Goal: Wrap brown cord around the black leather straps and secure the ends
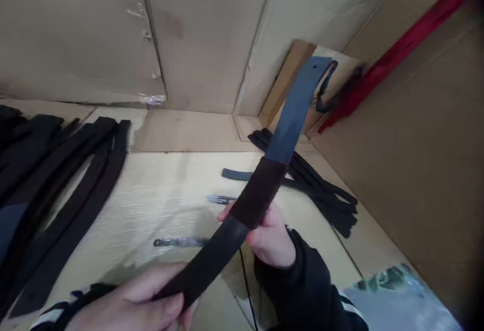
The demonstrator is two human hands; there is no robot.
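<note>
I hold a long dark belt strap slanting up to the right, its blue-grey end with a small hole near the back wall. My right hand is closed round the strap's textured brown middle. My left hand pinches the strap's lower end near the frame's bottom edge. Both wrists wear dark sleeves with white stripes.
A heap of dark straps lies at the left, a smaller bundle at the right. A small metal tool and a grey rod lie on the pale board. Cardboard walls surround the surface; a red bar leans at the right.
</note>
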